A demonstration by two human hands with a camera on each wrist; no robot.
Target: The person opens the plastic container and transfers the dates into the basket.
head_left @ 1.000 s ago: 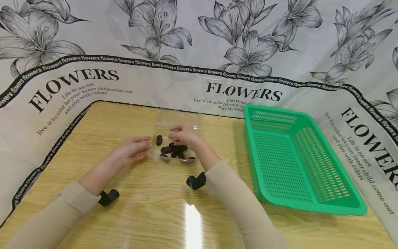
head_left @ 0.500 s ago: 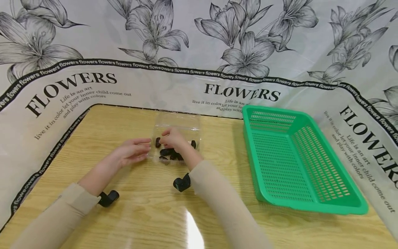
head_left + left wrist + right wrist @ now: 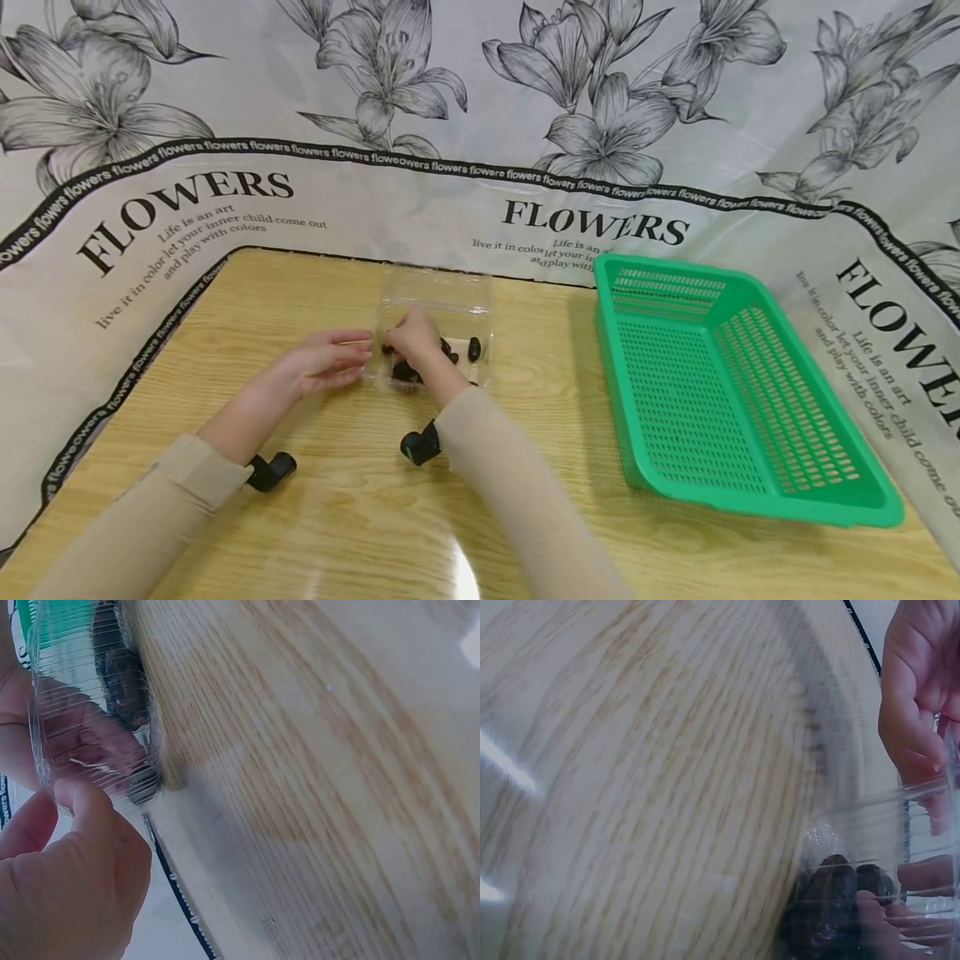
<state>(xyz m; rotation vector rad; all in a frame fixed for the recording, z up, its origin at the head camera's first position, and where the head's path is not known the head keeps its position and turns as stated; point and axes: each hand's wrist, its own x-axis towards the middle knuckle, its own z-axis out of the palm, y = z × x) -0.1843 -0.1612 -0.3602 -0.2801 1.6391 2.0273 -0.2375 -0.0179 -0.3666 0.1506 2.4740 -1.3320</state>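
A clear plastic box [image 3: 484, 329], its lid [image 3: 435, 287] folded back, holds several dark wrinkled dates [image 3: 406, 371]. My left hand [image 3: 330, 362] is at the box's left side; in the left wrist view its thumb and finger pinch the rim [image 3: 43, 769]. Reaching down into the box, my right hand [image 3: 415, 337] has its fingertips on a date [image 3: 387, 348] by the left wall. Through the ribbed plastic, the left wrist view shows those fingers around a date [image 3: 142, 784] low in the box. One date [image 3: 474, 348] lies apart on the right; others are partly hidden under my right hand.
A green slotted basket [image 3: 633, 433] stands to the right on the wooden table [image 3: 337, 533]. Behind rises a white flower-printed cloth [image 3: 450, 208] with a black band. Black wrist cameras [image 3: 422, 446] hang below both wrists.
My right hand has moved left and lower inside the box, onto the date by the left wall. A date now lies apart on the right. The left hand stays in place.
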